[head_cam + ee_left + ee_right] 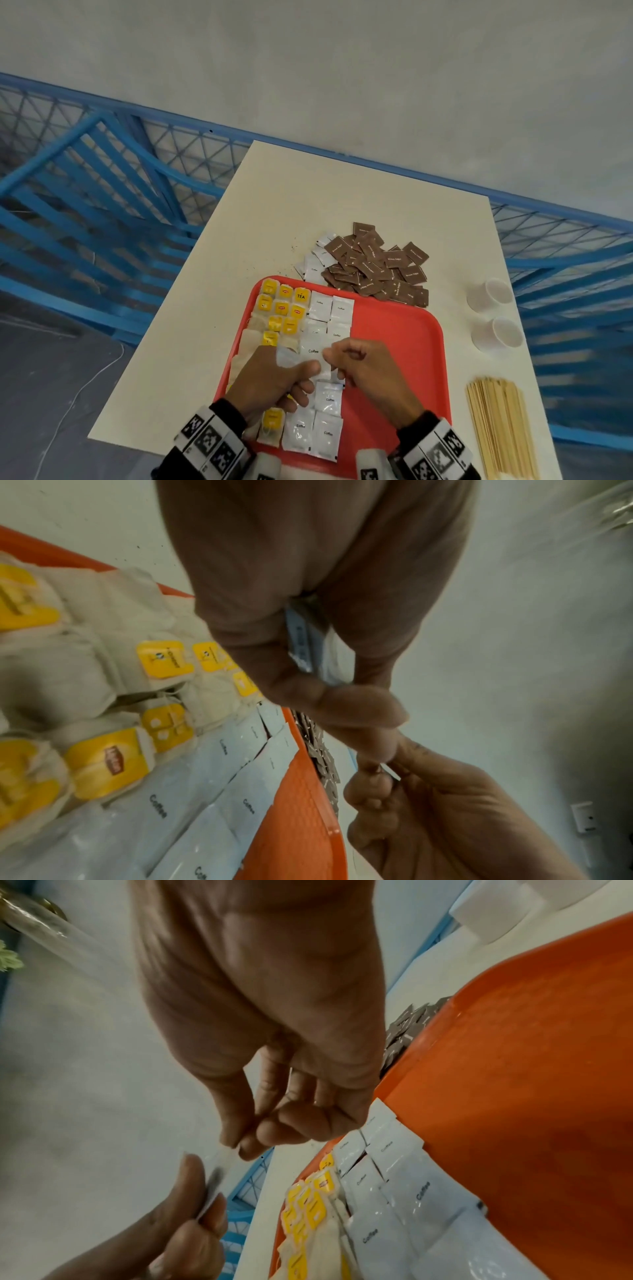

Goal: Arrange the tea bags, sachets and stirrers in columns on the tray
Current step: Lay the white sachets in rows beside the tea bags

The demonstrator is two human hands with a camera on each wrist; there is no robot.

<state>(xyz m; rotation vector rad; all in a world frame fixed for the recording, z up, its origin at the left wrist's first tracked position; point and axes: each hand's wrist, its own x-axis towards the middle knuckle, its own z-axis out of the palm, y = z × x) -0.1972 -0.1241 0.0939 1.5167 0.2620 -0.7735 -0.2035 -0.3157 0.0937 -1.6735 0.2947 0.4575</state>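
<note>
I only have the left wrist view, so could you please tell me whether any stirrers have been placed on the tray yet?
Observer: None so far. The stirrers lie in a bundle on the table, to the right of the tray.
Operator: Thank you. Is there room left on the tray for them?
Observer: Yes. The tray's right half is bare, and the tea bags and coffee sachets fill only its left part.
Operator: Is anything else on that side of the table?
Observer: Two white cups sit beyond the stirrers, also to the right of the tray.
</note>
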